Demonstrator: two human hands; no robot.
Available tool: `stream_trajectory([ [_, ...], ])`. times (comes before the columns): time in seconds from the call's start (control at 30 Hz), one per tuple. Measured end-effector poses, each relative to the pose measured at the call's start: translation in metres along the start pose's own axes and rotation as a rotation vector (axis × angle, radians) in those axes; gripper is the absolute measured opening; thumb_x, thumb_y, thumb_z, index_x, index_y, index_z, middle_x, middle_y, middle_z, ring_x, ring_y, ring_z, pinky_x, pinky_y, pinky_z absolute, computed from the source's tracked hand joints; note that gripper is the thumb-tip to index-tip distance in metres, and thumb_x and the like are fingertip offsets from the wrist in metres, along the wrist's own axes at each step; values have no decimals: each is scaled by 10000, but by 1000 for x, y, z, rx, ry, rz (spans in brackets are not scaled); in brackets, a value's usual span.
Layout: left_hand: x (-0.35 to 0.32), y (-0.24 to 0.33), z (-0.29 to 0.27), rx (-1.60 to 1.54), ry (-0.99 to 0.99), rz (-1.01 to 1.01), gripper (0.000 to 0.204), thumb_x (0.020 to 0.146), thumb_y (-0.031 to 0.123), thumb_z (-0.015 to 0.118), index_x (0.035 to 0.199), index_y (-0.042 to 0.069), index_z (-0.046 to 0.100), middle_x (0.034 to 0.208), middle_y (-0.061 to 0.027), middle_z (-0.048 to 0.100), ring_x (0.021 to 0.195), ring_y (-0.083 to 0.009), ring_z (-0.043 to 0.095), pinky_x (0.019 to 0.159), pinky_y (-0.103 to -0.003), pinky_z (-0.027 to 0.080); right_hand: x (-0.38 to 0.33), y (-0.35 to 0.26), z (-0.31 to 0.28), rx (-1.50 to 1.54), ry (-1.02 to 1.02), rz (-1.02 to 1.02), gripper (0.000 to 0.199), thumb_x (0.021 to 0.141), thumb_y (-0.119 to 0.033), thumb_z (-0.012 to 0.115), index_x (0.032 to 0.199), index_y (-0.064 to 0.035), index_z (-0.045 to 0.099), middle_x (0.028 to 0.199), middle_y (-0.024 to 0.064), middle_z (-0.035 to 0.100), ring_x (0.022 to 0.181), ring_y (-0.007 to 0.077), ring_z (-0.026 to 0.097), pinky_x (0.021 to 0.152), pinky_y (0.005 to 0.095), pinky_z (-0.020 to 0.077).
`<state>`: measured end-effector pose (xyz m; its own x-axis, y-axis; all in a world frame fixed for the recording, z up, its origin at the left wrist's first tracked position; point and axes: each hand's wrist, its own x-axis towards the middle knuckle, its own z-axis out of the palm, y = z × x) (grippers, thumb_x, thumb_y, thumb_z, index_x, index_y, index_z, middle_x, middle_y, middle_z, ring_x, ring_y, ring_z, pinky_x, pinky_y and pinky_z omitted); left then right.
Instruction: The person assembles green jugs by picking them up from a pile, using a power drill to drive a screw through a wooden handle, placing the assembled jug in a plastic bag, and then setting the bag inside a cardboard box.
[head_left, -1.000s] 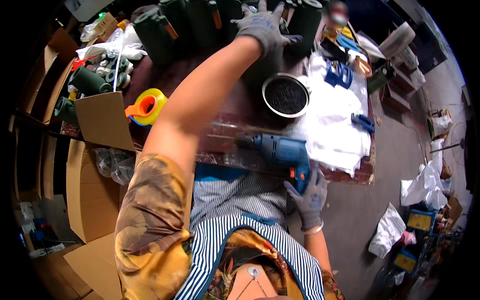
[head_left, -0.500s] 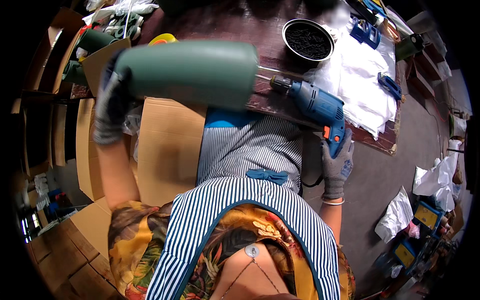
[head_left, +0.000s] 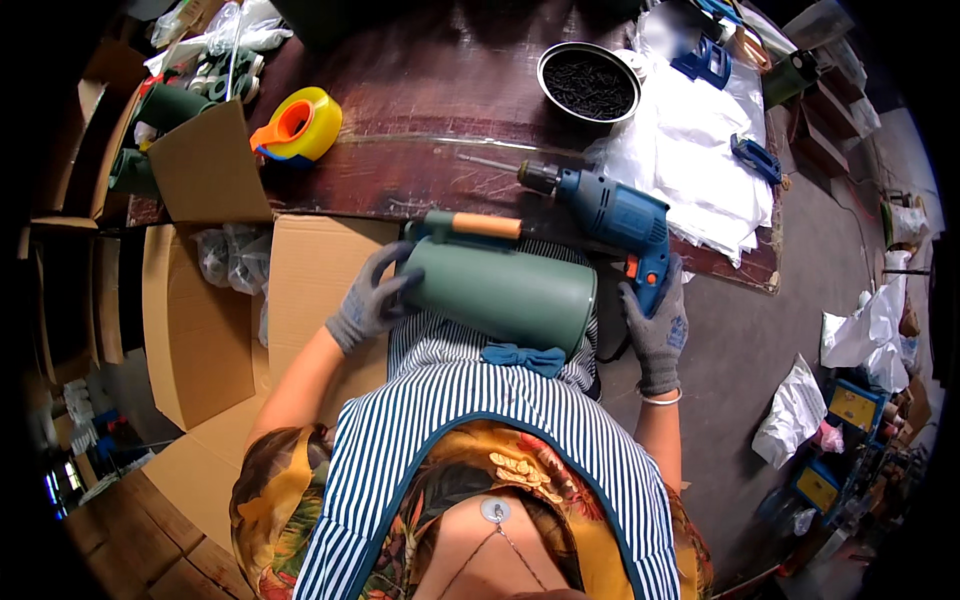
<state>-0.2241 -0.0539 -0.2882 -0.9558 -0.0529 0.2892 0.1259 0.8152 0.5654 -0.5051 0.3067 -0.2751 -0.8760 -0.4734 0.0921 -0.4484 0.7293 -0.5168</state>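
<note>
A dark green metal-looking cylinder (head_left: 500,290) lies on its side above my lap, with a handle (head_left: 487,226) that has a tan grip along its far side. My left hand (head_left: 368,300), in a grey glove, is closed on the cylinder's left end. My gloved right hand (head_left: 660,330) is wrapped round the grip of a blue power drill (head_left: 622,212). The drill's long bit (head_left: 488,162) points left over the table, apart from the cylinder. Some of my left fingers are hidden at the cylinder's end.
A bowl of small black screws (head_left: 590,85) stands on the dark red table (head_left: 430,90), beside white sheets (head_left: 700,150). Yellow-and-orange tape (head_left: 312,122) sits at the left. Open cardboard boxes (head_left: 200,330) crowd my left side. Blue tools (head_left: 755,158) lie at the right.
The green cylinder has come down and toward me, away from the drill bit, and turned so its handle shows. My left hand moved in with it. The drill has stayed nearly in place.
</note>
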Motion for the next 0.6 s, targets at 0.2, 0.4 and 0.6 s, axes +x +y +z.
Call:
stream_trajectory([
  [0.2,31,29,-42,190,-237,21,630,712,225,862,1300,202,639,1404,-227,514,1274,-446,521,1080,-563,442,9,9,12,599,-73,107,976,805,-260,870,1538,51,307,1504,233,474,1347,274,518,1111,369,425],
  [0.4,211,31,-73,341,208,95,477,829,205,798,1271,93,662,1301,-172,607,1233,-381,569,1035,-469,460,12,9,10,493,-96,80,964,786,-325,880,1514,19,350,1453,244,526,1289,331,589,1063,393,471],
  [0.6,387,-7,21,258,-192,-171,458,878,346,754,1257,107,657,1277,-154,628,1215,-350,588,1023,-437,479,14,11,3,569,-154,93,995,786,-376,881,1517,32,342,1441,250,538,1272,320,603,1050,388,485],
])
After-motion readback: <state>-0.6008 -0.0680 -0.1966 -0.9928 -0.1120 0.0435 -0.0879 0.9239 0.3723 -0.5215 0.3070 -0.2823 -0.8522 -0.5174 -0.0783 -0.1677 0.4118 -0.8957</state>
